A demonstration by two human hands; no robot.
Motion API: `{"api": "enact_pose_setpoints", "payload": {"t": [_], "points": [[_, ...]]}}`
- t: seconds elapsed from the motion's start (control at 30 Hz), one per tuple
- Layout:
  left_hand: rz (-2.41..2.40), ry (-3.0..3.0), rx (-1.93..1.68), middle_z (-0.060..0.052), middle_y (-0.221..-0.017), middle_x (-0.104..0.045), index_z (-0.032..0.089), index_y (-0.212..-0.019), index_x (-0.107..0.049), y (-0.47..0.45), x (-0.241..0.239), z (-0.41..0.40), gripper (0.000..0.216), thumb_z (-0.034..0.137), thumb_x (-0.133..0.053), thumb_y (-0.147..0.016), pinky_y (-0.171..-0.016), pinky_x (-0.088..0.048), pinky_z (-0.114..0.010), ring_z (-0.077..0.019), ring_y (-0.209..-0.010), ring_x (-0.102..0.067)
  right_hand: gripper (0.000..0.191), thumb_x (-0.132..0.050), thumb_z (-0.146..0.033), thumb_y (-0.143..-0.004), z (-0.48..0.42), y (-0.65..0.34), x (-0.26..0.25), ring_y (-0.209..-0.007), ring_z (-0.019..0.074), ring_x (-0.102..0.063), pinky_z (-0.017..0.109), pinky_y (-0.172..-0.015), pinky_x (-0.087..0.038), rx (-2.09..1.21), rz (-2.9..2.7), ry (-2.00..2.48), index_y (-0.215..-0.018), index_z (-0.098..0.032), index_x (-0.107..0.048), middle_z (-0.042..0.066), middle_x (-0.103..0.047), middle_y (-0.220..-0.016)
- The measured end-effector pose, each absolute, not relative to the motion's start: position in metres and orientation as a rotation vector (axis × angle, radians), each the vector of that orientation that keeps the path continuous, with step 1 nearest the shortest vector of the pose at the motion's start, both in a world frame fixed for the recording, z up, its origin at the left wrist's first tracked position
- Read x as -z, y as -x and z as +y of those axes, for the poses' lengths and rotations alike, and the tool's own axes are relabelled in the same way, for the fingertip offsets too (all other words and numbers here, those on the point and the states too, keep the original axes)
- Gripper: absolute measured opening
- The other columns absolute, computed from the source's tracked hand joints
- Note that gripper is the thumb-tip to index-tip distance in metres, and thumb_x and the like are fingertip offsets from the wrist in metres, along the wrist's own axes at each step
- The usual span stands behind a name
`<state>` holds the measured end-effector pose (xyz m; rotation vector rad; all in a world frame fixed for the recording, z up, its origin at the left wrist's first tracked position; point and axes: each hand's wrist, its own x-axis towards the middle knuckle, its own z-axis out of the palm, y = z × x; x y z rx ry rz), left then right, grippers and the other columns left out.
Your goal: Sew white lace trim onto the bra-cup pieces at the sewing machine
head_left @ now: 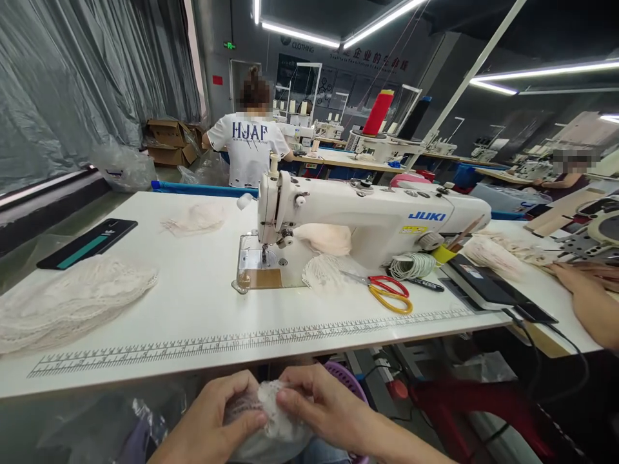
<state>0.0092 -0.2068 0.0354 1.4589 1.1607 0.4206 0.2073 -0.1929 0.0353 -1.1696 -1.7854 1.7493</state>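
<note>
Below the front edge of the white table point(203, 322), my left hand point(217, 419) and my right hand point(319, 403) are both closed on one small bunched piece of white lace fabric point(275, 412), held between them over my lap. A white JUKI sewing machine point(367, 216) stands on the table beyond, with its needle plate point(256, 264) at the left end. Pale fabric pieces point(324, 238) lie under the machine's arm. Red and yellow scissors point(389, 293) lie to the right of the plate.
A stack of white lace pieces point(68, 303) lies at the table's left, with a dark phone point(89, 243) behind it. Another person's hand point(587, 299) rests at the right edge near a black tablet point(488, 283). A person in a white T-shirt point(249, 151) works at a station behind.
</note>
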Motion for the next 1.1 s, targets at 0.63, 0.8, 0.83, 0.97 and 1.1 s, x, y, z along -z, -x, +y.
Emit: {"api": "enact_pose_setpoints", "payload": {"t": [0.63,0.8,0.83,0.97,1.1], "points": [[1.075,-1.296,-0.425,-0.002,-0.076,-0.059,0.014,-0.086,-0.063,-0.008,-0.015,-0.204,0.026,0.033,-0.063,-0.068,-0.065,-0.039,-0.025,-0.0170,-0.072,-0.051,0.038,-0.073,-0.047,-0.067,-0.189,-0.212,-0.016,-0.062,0.0087,-0.039,0.020,-0.055,-0.028,-1.963,-1.597,1.098,-0.081,-0.014,-0.057,-0.005,-0.046,-0.065],[1.023,-1.258,-0.397,-0.003,-0.083,-0.062,0.015,-0.091,-0.062,-0.005,-0.016,-0.205,0.031,0.031,-0.063,-0.064,-0.069,-0.040,-0.027,-0.0198,-0.079,-0.053,0.032,-0.073,-0.042,-0.066,-0.189,-0.212,-0.011,-0.057,0.0076,-0.037,0.020,-0.052,-0.028,-1.990,-1.661,1.171,-0.070,-0.013,-0.060,-0.006,-0.045,-0.059],[1.004,-1.236,-0.385,-0.003,-0.085,-0.062,0.016,-0.093,-0.061,-0.005,-0.016,-0.205,0.034,0.031,-0.064,-0.063,-0.070,-0.039,-0.027,-0.0203,-0.081,-0.053,0.032,-0.073,-0.042,-0.066,-0.188,-0.212,-0.010,-0.057,0.0077,-0.038,0.020,-0.053,-0.028,-1.986,-1.664,1.167,-0.069,-0.013,-0.060,-0.006,-0.046,-0.059],[0.997,-1.208,-0.362,0.000,-0.074,-0.056,0.013,-0.086,-0.062,-0.009,-0.015,-0.205,0.037,0.044,-0.066,-0.066,-0.062,-0.035,-0.023,-0.0154,-0.069,-0.047,0.030,-0.074,-0.039,-0.065,-0.187,-0.212,-0.013,-0.055,0.0069,-0.034,0.019,-0.050,-0.025,-1.960,-1.672,1.173,-0.067,-0.014,-0.058,-0.007,-0.042,-0.057],[1.087,-1.356,-0.398,0.001,-0.067,-0.053,0.014,-0.071,-0.063,-0.015,-0.016,-0.203,0.036,0.048,-0.055,-0.079,-0.059,-0.032,-0.022,-0.0130,-0.065,-0.044,0.020,-0.071,-0.029,-0.068,-0.187,-0.211,-0.019,-0.056,0.0067,-0.034,0.019,-0.050,-0.024,-1.912,-1.708,1.236,-0.072,-0.015,-0.058,-0.007,-0.042,-0.058]]}}
